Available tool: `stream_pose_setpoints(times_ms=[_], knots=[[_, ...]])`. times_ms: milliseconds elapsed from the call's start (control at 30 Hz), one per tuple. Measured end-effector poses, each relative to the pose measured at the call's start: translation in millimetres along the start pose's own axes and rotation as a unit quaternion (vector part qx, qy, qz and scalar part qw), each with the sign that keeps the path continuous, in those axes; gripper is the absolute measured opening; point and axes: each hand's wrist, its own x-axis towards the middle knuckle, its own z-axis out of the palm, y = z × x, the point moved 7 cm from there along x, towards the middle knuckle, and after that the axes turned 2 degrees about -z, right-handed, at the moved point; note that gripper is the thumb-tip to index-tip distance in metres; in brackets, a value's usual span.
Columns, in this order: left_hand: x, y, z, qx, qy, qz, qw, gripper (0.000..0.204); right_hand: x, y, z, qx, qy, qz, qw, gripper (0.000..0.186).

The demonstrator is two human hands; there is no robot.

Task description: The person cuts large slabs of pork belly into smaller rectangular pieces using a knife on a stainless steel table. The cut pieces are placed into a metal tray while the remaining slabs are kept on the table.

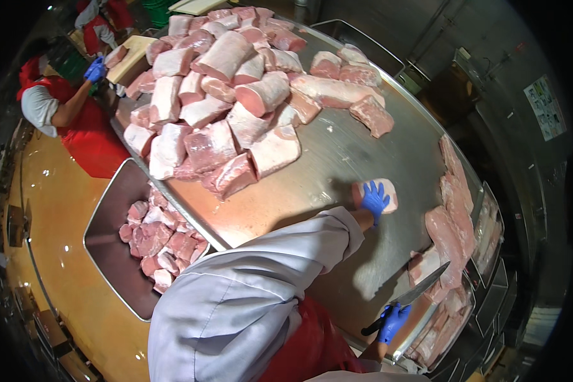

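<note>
My left hand (pixel 375 198), in a blue glove, lies with its fingers spread on a pale pink block of meat (pixel 389 189) on the metal table (pixel 337 159). Its palm hides part of that block. Low on the right, my right hand (pixel 393 323), also gloved in blue, is closed round the black handle of a knife (pixel 421 285). The blade points up and to the right, over or close to a small meat piece (pixel 424 262). Long pale meat strips (pixel 449 232) lie along the table's right edge, beyond the blade.
Large meat blocks (pixel 226 57) are heaped across the table's far left. A deep bin (pixel 108 239) of cut chunks stands by its left edge. Trays of meat (pixel 442 331) sit at the lower right. A co-worker in a red apron (pixel 90 137) stands far left, beside a cutting board (pixel 134 58).
</note>
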Motion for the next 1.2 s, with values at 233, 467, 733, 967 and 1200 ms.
stream_pose_setpoints(times_ms=[233,467,733,967,1200], knots=[[23,-67,-8,-0.279,-0.12,-0.072,0.95,0.09,-40,33,-42,-0.007,0.051,0.035,0.998,0.006],[-66,-171,4,-0.871,-0.115,-0.127,0.461,0.074,-26,39,11,0.014,-0.001,0.102,0.995,0.016],[-76,-492,-198,-0.834,0.205,-0.17,0.483,0.057,-20,13,66,0.014,-0.076,0.067,0.995,0.035],[-70,-630,-327,-0.507,0.437,-0.48,0.568,0.103,-43,4,87,-0.031,-0.08,0.065,0.994,0.027],[-27,-406,-150,-0.374,0.362,-0.051,0.852,0.078,-68,19,72,0.024,-0.062,0.064,0.996,0.02]])
